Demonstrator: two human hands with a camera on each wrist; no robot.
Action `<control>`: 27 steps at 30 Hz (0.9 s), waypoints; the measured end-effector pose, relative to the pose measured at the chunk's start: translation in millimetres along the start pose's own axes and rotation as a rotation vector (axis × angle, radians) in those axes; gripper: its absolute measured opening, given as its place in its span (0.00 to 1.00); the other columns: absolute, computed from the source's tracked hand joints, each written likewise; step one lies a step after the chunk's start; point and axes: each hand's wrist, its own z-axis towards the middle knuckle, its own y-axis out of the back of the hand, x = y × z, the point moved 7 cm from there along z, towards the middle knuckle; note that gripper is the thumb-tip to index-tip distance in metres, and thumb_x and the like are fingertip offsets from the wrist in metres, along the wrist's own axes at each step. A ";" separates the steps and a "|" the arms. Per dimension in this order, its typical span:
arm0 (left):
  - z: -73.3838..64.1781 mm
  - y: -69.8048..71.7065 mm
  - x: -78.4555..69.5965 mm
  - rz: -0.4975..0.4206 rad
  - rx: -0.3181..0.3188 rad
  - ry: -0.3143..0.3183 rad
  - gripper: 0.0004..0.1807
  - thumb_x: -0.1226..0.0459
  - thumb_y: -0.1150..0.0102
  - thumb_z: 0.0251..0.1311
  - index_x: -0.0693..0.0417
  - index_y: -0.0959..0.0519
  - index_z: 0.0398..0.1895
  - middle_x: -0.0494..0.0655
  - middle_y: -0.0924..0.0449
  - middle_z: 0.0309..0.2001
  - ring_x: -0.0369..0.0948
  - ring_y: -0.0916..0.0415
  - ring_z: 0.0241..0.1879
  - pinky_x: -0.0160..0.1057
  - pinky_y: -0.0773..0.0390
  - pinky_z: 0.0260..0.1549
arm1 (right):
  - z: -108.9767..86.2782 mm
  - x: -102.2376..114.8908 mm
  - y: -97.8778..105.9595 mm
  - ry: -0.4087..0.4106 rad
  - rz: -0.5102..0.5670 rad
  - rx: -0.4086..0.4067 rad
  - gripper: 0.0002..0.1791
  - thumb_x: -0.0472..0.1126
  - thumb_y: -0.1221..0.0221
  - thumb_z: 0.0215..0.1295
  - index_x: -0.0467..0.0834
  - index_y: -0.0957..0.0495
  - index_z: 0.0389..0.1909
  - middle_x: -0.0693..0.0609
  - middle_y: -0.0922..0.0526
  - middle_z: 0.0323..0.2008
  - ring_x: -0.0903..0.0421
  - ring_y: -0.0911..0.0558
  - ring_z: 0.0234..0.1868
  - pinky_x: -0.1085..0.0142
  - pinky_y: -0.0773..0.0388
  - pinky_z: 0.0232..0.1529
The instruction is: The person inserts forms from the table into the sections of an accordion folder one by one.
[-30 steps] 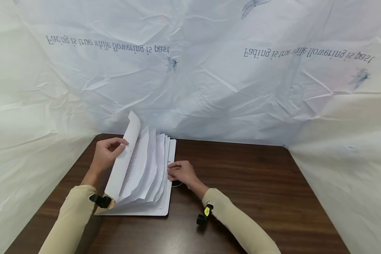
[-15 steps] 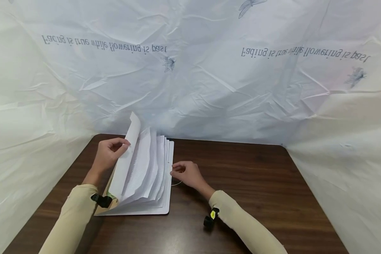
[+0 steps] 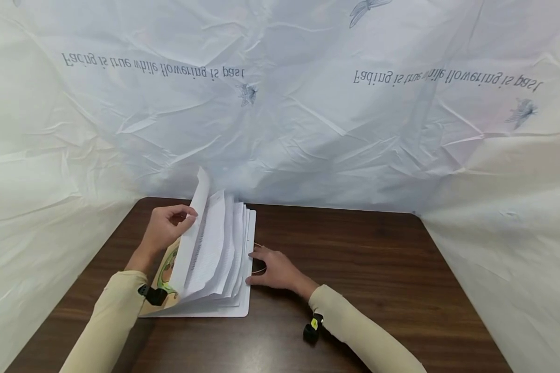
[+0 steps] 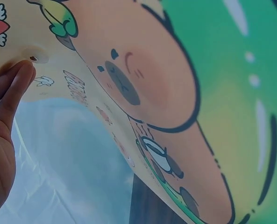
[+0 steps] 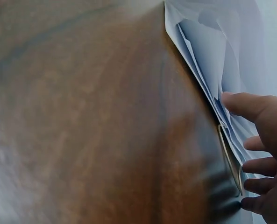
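A paper-filled folder lies at the left of the table. Its front cover stands raised and curved, white inside; the left wrist view shows a cartoon animal printed on the cover's outside. My left hand pinches the cover's free edge between thumb and fingers, near a small hole. Several printed sheets fan up behind it. At the folder's right edge is my right hand, fingers spread, with thumb and fingertips at the edge. A thin cord loop sticks out from that edge beside the fingers.
The folder lies on a dark brown wooden table with rounded corners. Creased white sheeting with printed lettering hangs behind the table and along both sides. Small black cameras sit on both wrists.
My right hand has gone from bunched fingertips at the folder's right edge to spread fingers, slightly lower. The left hand has moved a little right with the cover, showing more of its printed side.
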 end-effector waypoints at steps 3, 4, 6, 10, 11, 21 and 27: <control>-1.5 -5.0 8.6 0.017 0.020 -0.040 0.04 0.78 0.35 0.55 0.65 0.14 0.33 0.54 0.15 0.28 0.36 0.28 0.19 0.27 0.29 0.22 | -1.4 1.9 -5.1 -0.001 -0.025 0.039 0.40 0.60 0.30 0.59 0.42 0.24 0.67 0.41 0.30 0.72 0.46 0.35 0.75 0.52 0.34 0.71; -2.1 -7.1 13.1 0.021 0.031 -0.046 0.04 0.77 0.35 0.55 0.65 0.14 0.33 0.53 0.15 0.30 0.36 0.26 0.21 0.26 0.27 0.23 | -2.2 2.5 -6.3 -0.001 -0.036 0.049 0.40 0.60 0.30 0.59 0.42 0.23 0.67 0.41 0.30 0.72 0.46 0.36 0.76 0.51 0.35 0.71; -2.7 -10.8 20.5 0.036 0.054 -0.052 0.04 0.76 0.34 0.55 0.62 0.14 0.33 0.51 0.14 0.32 0.35 0.24 0.25 0.25 0.25 0.27 | -3.7 3.6 -7.6 -0.007 -0.047 0.066 0.39 0.60 0.30 0.59 0.42 0.23 0.66 0.41 0.30 0.72 0.44 0.38 0.77 0.48 0.37 0.72; -2.1 -17.0 27.2 0.065 0.113 -0.047 0.04 0.72 0.33 0.57 0.57 0.14 0.34 0.47 0.14 0.34 0.32 0.21 0.31 0.28 0.21 0.30 | -4.9 4.4 -8.6 -0.016 -0.056 0.080 0.38 0.59 0.30 0.59 0.42 0.23 0.66 0.41 0.31 0.72 0.43 0.40 0.78 0.46 0.39 0.72; -1.4 -18.4 26.6 0.078 0.128 -0.051 0.04 0.72 0.32 0.57 0.56 0.13 0.34 0.46 0.14 0.33 0.33 0.21 0.31 0.29 0.20 0.31 | -4.7 4.4 -8.6 -0.017 -0.057 0.078 0.38 0.59 0.30 0.59 0.42 0.23 0.66 0.41 0.31 0.72 0.43 0.40 0.78 0.46 0.39 0.72; 3.5 -39.2 19.2 0.188 0.315 -0.116 0.05 0.64 0.33 0.60 0.54 0.13 0.38 0.40 0.15 0.34 0.34 0.19 0.32 0.42 0.17 0.35 | -3.8 4.9 -9.8 -0.018 -0.057 0.085 0.38 0.59 0.30 0.59 0.43 0.23 0.67 0.42 0.31 0.73 0.43 0.40 0.78 0.47 0.40 0.73; 2.4 -52.3 18.6 0.249 0.397 -0.150 0.05 0.60 0.34 0.62 0.49 0.14 0.39 0.37 0.16 0.35 0.33 0.20 0.33 0.42 0.18 0.36 | -3.5 5.3 -9.5 -0.026 -0.054 0.090 0.38 0.59 0.29 0.59 0.43 0.23 0.67 0.42 0.31 0.72 0.43 0.39 0.77 0.47 0.40 0.73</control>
